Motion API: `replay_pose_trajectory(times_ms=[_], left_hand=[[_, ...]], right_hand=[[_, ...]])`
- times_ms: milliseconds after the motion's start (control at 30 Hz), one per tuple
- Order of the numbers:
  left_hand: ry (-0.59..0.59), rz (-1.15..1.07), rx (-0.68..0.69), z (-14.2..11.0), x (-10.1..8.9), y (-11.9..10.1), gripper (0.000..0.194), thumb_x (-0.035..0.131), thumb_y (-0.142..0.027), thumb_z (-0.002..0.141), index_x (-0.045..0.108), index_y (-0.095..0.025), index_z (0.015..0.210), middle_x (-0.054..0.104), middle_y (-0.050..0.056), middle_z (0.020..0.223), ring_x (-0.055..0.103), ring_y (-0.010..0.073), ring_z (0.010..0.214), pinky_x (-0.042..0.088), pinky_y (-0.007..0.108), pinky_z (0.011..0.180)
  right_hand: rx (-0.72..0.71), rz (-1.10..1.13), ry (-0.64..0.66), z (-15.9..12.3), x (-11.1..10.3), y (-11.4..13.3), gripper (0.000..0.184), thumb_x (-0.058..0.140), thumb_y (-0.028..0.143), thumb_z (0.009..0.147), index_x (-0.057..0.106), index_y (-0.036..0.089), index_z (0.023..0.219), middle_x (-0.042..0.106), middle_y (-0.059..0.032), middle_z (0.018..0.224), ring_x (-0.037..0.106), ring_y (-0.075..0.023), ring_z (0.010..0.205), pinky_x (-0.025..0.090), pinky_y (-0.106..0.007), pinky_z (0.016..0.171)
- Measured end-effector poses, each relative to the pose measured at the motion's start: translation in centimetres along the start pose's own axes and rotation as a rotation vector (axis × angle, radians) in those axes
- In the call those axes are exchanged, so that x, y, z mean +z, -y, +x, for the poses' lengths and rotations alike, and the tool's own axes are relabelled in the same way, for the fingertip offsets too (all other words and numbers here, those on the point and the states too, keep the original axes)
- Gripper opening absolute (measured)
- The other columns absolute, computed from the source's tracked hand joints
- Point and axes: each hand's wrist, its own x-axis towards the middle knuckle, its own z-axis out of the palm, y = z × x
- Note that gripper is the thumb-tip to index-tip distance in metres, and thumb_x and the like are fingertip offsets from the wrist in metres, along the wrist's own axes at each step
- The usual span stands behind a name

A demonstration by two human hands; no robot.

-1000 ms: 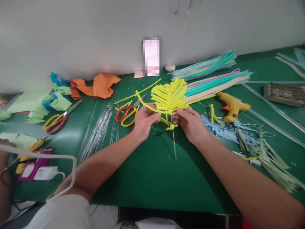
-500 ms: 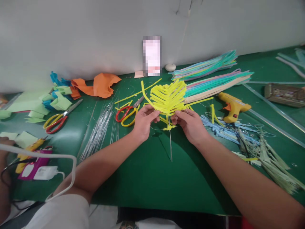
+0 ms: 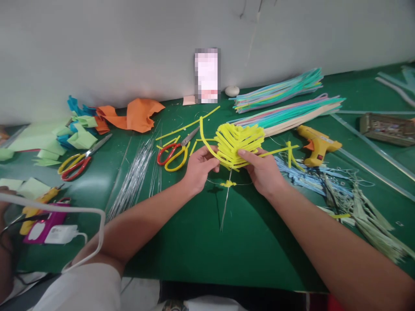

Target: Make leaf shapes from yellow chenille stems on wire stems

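A leaf shape of yellow pipe cleaners (image 3: 240,140) is held up between my two hands over the table. My right hand (image 3: 264,170) grips its lower right part, thumb on the front face. At the lower left edge, my left hand (image 3: 201,168) is closed in a pinch on a long yellow pipe cleaner (image 3: 202,134) that curves up past the fingers. Another yellow length sticks out to the right beyond my right hand. Below the leaf hangs a thin wire stem (image 3: 224,207) with a small yellow tuft (image 3: 228,184) around it.
Red-and-yellow scissors (image 3: 177,155) lie left of my hands, beside a bundle of wires (image 3: 132,185). Pipe cleaner bundles (image 3: 292,114) and a yellow glue gun (image 3: 319,144) are on the right. A blurred phone (image 3: 207,75) leans on the wall. Another person's arm (image 3: 6,255) is far left.
The leaf has come down and to the right, tilting so its stem swings left. My right thumb has moved up onto the leaf's face.
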Motion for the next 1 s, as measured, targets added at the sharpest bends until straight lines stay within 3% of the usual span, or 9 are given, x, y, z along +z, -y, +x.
replay_pose_trajectory(times_ms=[200, 433, 1000], left_hand=[[-0.031, 0.026, -0.001, -0.15, 0.31, -0.39, 0.024, 0.071, -0.015, 0.063, 0.059, -0.018, 0.083, 0.063, -0.005, 0.066, 0.054, 0.0058, 0.045, 0.043, 0.019, 0.045], [-0.025, 0.024, -0.049, -0.01, 0.33, -0.75, 0.020, 0.075, -0.017, 0.061, 0.058, -0.017, 0.072, 0.062, -0.004, 0.058, 0.055, 0.0065, 0.045, 0.046, 0.019, 0.047], [0.029, -0.077, -0.026, -0.08, 0.41, -0.76, 0.022, 0.071, -0.014, 0.059, 0.054, -0.020, 0.071, 0.059, -0.006, 0.060, 0.054, 0.0065, 0.049, 0.044, 0.021, 0.049]], right_hand=[[-0.035, 0.029, -0.013, -0.01, 0.12, -0.15, 0.028, 0.083, 0.035, 0.064, 0.071, 0.022, 0.085, 0.076, -0.0042, 0.095, 0.070, -0.0261, 0.096, 0.054, -0.042, 0.087], [-0.054, 0.046, -0.032, 0.06, 0.10, -0.26, 0.027, 0.083, 0.034, 0.063, 0.071, 0.022, 0.084, 0.076, -0.0037, 0.095, 0.070, -0.0255, 0.096, 0.055, -0.041, 0.087], [-0.041, 0.056, 0.010, -0.23, 0.45, -0.13, 0.027, 0.083, 0.035, 0.065, 0.073, 0.021, 0.086, 0.077, -0.0048, 0.093, 0.070, -0.0274, 0.098, 0.055, -0.042, 0.089]])
